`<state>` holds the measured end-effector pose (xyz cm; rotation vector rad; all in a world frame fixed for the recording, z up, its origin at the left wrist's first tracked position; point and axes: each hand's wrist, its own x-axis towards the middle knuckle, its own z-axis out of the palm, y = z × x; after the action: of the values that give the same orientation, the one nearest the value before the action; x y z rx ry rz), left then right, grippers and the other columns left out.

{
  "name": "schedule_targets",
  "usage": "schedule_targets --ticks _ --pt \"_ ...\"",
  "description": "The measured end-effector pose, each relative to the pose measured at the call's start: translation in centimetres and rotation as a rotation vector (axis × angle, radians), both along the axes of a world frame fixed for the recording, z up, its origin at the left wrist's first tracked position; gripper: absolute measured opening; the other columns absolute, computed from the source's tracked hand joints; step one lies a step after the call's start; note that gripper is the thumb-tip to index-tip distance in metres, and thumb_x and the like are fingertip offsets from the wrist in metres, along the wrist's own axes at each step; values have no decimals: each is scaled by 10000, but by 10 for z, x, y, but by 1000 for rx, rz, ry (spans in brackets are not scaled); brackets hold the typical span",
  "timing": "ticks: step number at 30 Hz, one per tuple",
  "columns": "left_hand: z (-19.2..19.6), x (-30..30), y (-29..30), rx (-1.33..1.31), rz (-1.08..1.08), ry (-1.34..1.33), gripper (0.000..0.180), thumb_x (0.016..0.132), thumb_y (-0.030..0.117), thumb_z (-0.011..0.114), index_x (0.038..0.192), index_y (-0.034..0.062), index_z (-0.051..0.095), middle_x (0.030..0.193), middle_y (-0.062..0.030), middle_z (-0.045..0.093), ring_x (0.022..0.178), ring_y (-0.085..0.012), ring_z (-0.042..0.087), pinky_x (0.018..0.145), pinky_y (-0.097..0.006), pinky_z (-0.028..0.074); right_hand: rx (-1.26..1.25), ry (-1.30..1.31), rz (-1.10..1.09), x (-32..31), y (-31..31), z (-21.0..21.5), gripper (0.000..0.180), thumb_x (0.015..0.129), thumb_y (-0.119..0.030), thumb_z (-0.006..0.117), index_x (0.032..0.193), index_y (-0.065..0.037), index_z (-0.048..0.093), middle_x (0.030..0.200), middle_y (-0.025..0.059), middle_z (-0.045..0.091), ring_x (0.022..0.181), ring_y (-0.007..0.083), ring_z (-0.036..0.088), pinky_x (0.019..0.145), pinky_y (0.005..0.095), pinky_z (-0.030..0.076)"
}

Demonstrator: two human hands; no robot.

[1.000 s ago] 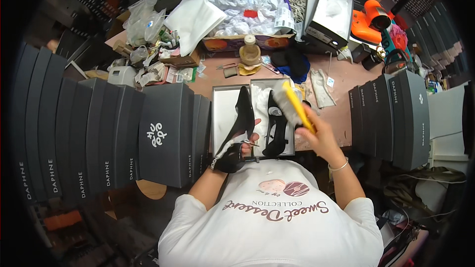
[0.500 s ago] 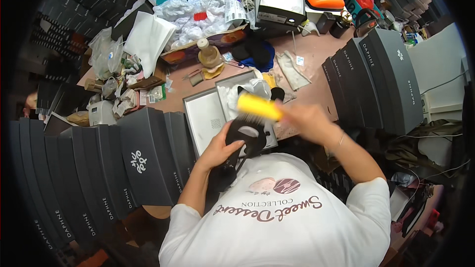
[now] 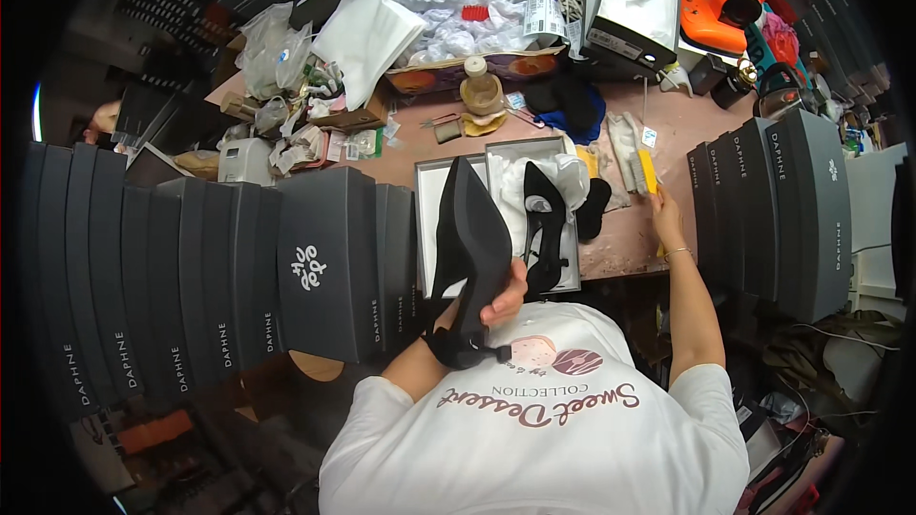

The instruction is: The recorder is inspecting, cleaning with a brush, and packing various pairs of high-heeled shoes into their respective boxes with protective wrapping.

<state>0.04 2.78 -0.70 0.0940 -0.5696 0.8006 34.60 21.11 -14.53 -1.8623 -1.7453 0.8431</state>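
Note:
A black high-heeled shoe (image 3: pixel 468 229) is raised in front of me with its sole turned up. My left hand (image 3: pixel 508 296) grips it around the arch, partly hidden behind it. A yellow-backed brush (image 3: pixel 649 172) is in my right hand (image 3: pixel 668 217), low over the right of the table beside a pale rumpled cloth (image 3: pixel 623 154). Behind the raised shoe lies an open shoe box (image 3: pixel 572 272) with white tissue paper (image 3: pixel 572 175) and a matching black heeled shoe (image 3: pixel 544 224). A dark rounded pad (image 3: pixel 594 210) rests beside the box.
Grey shoe boxes stand in rows at the left (image 3: pixel 324 267) and right (image 3: pixel 811 219). Farther back are a bottle (image 3: pixel 481 88), a carton of crumpled white paper (image 3: pixel 448 5), an open box with tissue (image 3: pixel 630 19) and an orange device (image 3: pixel 714 14).
The shoe has come up closer and turned to show its sole. My right hand has carried the brush away from the shoe, rightward and down toward the table by the cloth.

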Motion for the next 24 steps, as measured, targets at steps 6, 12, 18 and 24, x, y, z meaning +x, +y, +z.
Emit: schedule_targets --ticks 6,12,18,24 --pt "32 16 9 307 -20 -235 400 951 306 511 1102 -63 534 865 -165 610 628 -192 654 498 -241 500 11 284 124 -72 -30 122 372 944 -154 520 1295 -31 517 845 105 592 737 147 553 640 280 438" --pt "44 13 6 284 -94 -77 467 939 423 502 935 -34 597 694 -108 618 530 -189 624 445 -257 484 593 157 1118 -145 -92 273 445 802 -147 677 1237 -153 581 643 47 510 547 217 528 481 313 447" --pt "32 14 24 397 -187 -128 310 880 185 651 1043 -68 576 930 -150 609 759 -206 659 653 -301 537 -47 641 571 -150 -34 222 579 880 -219 649 1387 -64 415 945 35 629 791 119 584 698 254 488" --pt "10 -21 -16 -25 -40 852 621 890 514 522 1153 -49 537 945 -181 594 741 -234 645 686 -324 530 -743 1349 522 -222 -83 238 427 901 -302 629 1184 9 548 902 -4 582 759 35 534 627 193 467"
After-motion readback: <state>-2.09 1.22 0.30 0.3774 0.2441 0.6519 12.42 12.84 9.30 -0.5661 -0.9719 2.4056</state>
